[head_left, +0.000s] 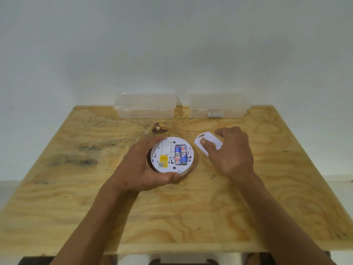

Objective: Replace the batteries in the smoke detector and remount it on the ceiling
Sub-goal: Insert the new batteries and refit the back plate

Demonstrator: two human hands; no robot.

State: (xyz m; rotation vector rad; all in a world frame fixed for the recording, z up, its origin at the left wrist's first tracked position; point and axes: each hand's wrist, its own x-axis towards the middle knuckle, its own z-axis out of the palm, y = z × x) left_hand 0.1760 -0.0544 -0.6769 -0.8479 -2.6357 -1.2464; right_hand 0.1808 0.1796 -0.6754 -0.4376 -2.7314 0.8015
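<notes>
The round white smoke detector (168, 148) lies back-side up near the middle of the plywood table (95, 207). Its battery bay is uncovered and holds two blue-and-white batteries (180, 154) side by side. My left hand (141, 165) wraps around the detector's left and near rim, thumb on the front edge. The white battery cover (211, 139) lies flat on the table just right of the detector. My right hand (232, 152) rests over the cover with fingers spread and a fingertip pressing on it.
Two clear plastic boxes stand at the table's far edge against the wall: one at the left (145, 106), one at the right (217, 106) with small pale items inside. A dark knot (160, 128) marks the wood behind the detector.
</notes>
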